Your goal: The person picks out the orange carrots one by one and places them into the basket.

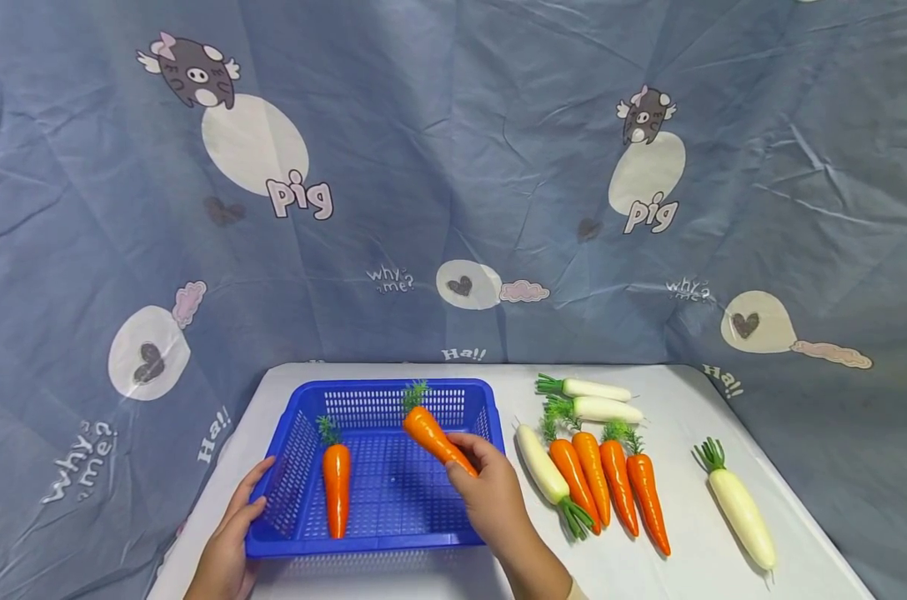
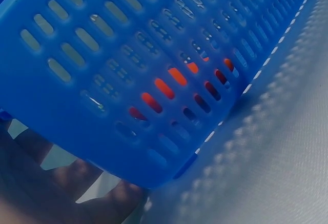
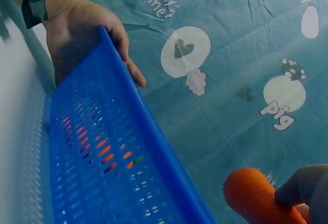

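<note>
A blue plastic basket (image 1: 378,546) with slotted walls stands on the white table. My left hand (image 1: 228,533) grips its left rim near the front corner; in the left wrist view, those fingers (image 2: 77,178) meet the basket's edge. Above the basket's right half, my right hand (image 1: 494,492) holds an orange carrot (image 1: 433,435) by its narrow end, tilted, with the leafy top pointing up and left. Another carrot (image 1: 337,490) lies inside the basket on the left, leaves toward the back. The right wrist view shows the held carrot (image 3: 253,193) beyond the basket's rim.
Right of the basket, several carrots (image 1: 620,483) lie side by side. A white radish (image 1: 541,467) rests left of them, and two more radishes (image 1: 607,409) lie behind. One further radish (image 1: 742,518) is near the table's right edge. A printed blue-grey cloth (image 1: 393,208) hangs around the table.
</note>
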The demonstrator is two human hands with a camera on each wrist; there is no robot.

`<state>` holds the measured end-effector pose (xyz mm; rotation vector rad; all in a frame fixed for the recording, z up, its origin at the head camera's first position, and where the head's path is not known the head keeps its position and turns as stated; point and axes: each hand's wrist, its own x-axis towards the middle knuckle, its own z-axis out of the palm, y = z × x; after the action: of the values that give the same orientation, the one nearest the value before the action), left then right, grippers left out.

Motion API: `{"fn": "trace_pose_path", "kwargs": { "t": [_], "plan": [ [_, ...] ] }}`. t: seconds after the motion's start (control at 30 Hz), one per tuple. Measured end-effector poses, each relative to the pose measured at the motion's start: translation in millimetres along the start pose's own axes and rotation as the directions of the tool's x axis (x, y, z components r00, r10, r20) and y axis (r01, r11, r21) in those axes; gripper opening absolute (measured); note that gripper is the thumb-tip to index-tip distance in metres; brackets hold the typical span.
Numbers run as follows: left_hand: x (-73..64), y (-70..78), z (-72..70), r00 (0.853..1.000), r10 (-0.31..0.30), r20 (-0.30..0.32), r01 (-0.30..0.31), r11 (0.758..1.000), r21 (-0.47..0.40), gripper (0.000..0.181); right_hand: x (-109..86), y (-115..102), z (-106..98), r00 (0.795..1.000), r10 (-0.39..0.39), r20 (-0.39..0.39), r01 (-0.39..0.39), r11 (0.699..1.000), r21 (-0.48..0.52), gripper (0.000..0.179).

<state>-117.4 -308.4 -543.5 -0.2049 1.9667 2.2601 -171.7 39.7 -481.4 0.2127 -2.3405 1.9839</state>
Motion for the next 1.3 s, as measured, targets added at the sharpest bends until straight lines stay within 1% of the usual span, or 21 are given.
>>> {"fn": "trace_pose_path", "kwargs": {
  "t": [0.23, 0.43, 0.63, 0.83, 1.1, 1.3],
  "plan": [
    [-0.4, 0.5, 0.0, 1.0, -0.007, -0.001, 0.007, 1.0, -0.002, 0.053, 1.4, 0.6, 7.0, 1.0, -0.002, 0.016, 0.002, 1.0, -0.001, 0.032],
    [-0.7, 2.5, 0.9, 1.0, -0.028, -0.012, 0.028, 1.0, 0.015, 0.053, 3.1, 0.2, 13.2, 1.0, -0.006, 0.013, 0.006, 1.0, -0.004, 0.032],
    [-0.8, 1.2, 0.3, 1.0, -0.021, -0.011, 0.021, 1.0, 0.009, 0.053, 3.9, -1.1, 18.4, 1.0, -0.009, 0.011, 0.009, 0.999, -0.034, 0.03],
    [-1.0, 1.9, 0.6, 0.999, -0.034, -0.017, 0.035, 0.999, 0.016, 0.053, 4.8, -1.2, 25.3, 1.0, 0.005, 0.022, -0.005, 1.0, -0.012, 0.029],
    [1.4, 0.2, 1.7, 1.0, -0.02, -0.003, 0.02, 1.0, 0.007, 0.053, 5.0, -2.1, 30.9, 1.0, -0.007, 0.015, 0.007, 1.0, 0.011, 0.03],
    [0.6, 0.3, 1.1, 1.0, -0.014, -0.01, 0.014, 1.0, 0.006, 0.053, 6.2, -3.2, 35.8, 0.999, 0.022, 0.024, -0.022, 1.0, -0.001, 0.028]
  ]
}}
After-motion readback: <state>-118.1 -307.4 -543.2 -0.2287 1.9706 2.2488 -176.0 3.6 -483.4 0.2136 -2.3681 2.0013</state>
